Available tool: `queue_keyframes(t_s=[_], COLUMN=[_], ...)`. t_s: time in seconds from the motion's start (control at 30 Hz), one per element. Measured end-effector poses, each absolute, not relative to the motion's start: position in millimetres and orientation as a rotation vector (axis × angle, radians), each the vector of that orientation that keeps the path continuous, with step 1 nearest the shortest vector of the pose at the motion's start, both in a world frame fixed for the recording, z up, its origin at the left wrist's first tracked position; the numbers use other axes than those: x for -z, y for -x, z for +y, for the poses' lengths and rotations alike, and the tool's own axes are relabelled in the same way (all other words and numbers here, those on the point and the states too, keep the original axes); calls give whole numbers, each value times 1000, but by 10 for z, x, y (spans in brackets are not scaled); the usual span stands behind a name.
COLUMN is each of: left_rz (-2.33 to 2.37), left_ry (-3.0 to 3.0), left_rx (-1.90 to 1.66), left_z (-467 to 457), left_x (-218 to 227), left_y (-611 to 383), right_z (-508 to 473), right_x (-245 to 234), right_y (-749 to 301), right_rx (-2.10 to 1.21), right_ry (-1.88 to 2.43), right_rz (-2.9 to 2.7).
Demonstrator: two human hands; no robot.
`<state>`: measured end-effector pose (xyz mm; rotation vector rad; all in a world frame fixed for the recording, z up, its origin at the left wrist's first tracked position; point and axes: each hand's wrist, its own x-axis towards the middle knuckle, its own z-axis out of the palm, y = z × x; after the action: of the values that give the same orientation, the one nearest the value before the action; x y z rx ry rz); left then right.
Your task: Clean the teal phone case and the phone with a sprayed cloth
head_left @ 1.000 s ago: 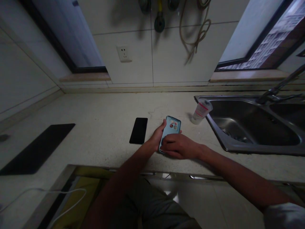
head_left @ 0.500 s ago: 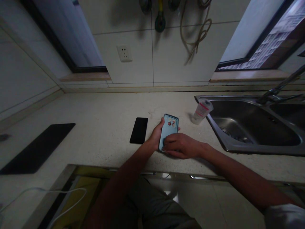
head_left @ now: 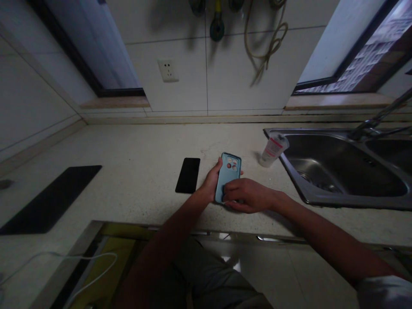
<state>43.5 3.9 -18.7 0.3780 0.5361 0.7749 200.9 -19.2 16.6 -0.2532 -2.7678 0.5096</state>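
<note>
A light blue phone case [head_left: 229,173] with camera cut-outs at its top end is held tilted over the counter. My left hand [head_left: 212,179] is closed around it from the left and underneath, thumb along the left edge and fingertips showing at the right edge. My right hand [head_left: 244,194] lies over the lower right of the case, its fingers curled and closed at the bottom end. Those fingers hide part of the case; whether something small is between them cannot be seen. Left of the case, a black phone [head_left: 188,175] lies flat on the counter.
On the pale counter [head_left: 148,163], a clear plastic cup [head_left: 273,150] with red print stands beside the steel sink [head_left: 341,167]. A black flat panel [head_left: 53,199] lies at the left. A white cable [head_left: 74,257] hangs near the front left edge. The wall has a socket [head_left: 168,70].
The right hand's fingers have shifted slightly on the lower part of the phone case. The left hand keeps its hold, and the black phone lies where it was.
</note>
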Motion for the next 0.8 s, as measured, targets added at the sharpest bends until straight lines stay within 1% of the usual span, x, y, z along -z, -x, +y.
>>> queue_keyframes(t_s=[0.2,0.4,0.8], left_rz=[574,536,603], left_ry=[-385,-380,-434], left_rx=[-783,-787,-777], left_z=[40,41,30], left_x=[180,184,156], left_y=[-438,-432,-434], right_z=[-185,-186,-204], right_x=[-173,-146,-136], right_y=[-2017,-2014,-1990], right_rx=[-533,-502,-447], right_ry=[277,280,284], right_rz=[-2783,-2788,-2796])
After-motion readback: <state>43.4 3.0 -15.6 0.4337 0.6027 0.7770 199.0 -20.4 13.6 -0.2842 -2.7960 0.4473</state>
